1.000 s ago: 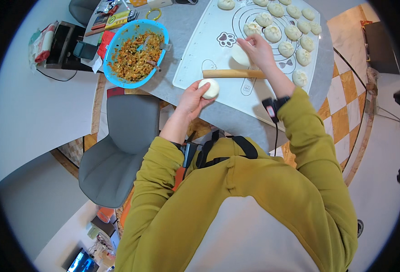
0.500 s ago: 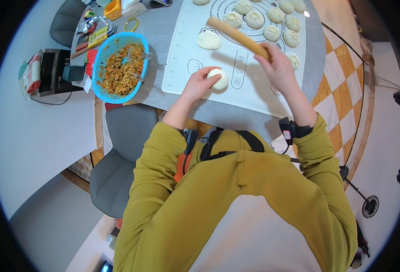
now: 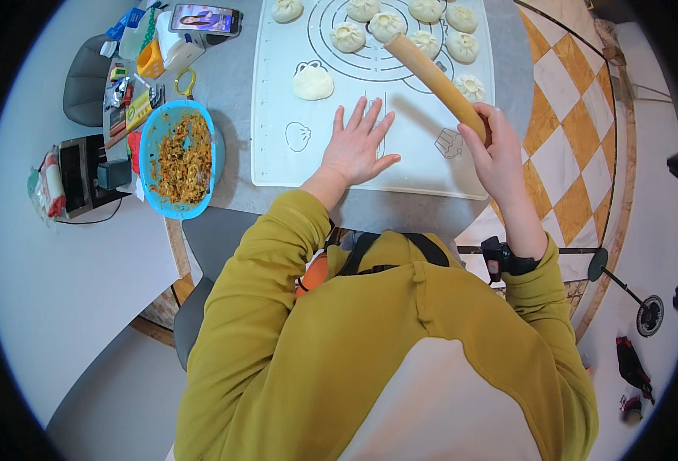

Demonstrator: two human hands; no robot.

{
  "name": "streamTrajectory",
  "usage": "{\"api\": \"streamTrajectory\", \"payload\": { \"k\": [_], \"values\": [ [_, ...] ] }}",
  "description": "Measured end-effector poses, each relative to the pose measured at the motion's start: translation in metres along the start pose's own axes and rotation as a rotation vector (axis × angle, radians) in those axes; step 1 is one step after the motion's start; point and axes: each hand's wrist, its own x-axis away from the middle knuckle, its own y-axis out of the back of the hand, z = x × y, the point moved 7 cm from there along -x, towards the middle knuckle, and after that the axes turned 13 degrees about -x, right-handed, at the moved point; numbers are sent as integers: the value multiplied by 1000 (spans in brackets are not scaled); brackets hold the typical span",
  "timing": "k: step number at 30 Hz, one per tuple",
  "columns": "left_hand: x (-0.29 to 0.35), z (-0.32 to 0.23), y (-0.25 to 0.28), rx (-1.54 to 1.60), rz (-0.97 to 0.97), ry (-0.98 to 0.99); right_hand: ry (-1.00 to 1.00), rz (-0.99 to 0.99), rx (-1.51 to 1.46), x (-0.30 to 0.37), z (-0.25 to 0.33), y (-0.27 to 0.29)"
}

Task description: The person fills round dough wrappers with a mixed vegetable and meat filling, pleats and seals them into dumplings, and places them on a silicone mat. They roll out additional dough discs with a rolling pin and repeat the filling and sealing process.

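Note:
My left hand (image 3: 358,147) lies flat, palm down and fingers spread, on the white pastry mat (image 3: 277,169). Whatever is under the palm is hidden; the dough ball cannot be seen. My right hand (image 3: 496,152) grips the near end of a wooden rolling pin (image 3: 435,81), which slants up and to the left above the mat. Beyond my left hand lies a flat piece of dough (image 3: 313,84). Several pleated buns (image 3: 348,37) sit across the far part of the mat, and the rolling pin's far end partly overlaps one of them.
Left of the mat stands a blue bowl (image 3: 217,157) of chopped filling (image 3: 185,165). Behind it are a yellow-handled tool (image 3: 186,81), a propped phone (image 3: 206,20) and assorted packets. A grey chair (image 3: 214,238) stands by the table's near edge.
My left hand held a dough ball; now it is spread flat on the mat and the ball is out of sight. The rolling pin stays in my right hand. The view has shifted.

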Motion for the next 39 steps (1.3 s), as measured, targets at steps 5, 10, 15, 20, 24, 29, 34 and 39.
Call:
{"api": "streamTrajectory", "payload": {
  "k": [5, 10, 15, 20, 24, 29, 34, 39],
  "values": [
    [-10, 5, -12, -15, -15, 72, -22, -23, 19, 4, -10, 8],
    [-18, 50, -30, 1119, 14, 316, 27, -43, -8, 7, -10, 16],
    [-3, 57, 6, 2878, 49, -179, -20, -38, -24, 5, -21, 17],
    [3, 28, 38, 2814, -51, 135, 12, 43, 71, 9, -36, -23],
    [18, 28, 48, 2601, -61, 322, 147, 74, 314, 6, -55, -65],
    [42, 23, 24, 2486, 77, 415, 78, 136, 560, -8, -82, -76],
    [33, -8, 9, 2383, 306, 550, 290, 353, -129, 7, -14, -109],
    [18, 0, 10, 2376, 72, 744, 110, 516, -280, 8, 16, -125]
  ]
}}
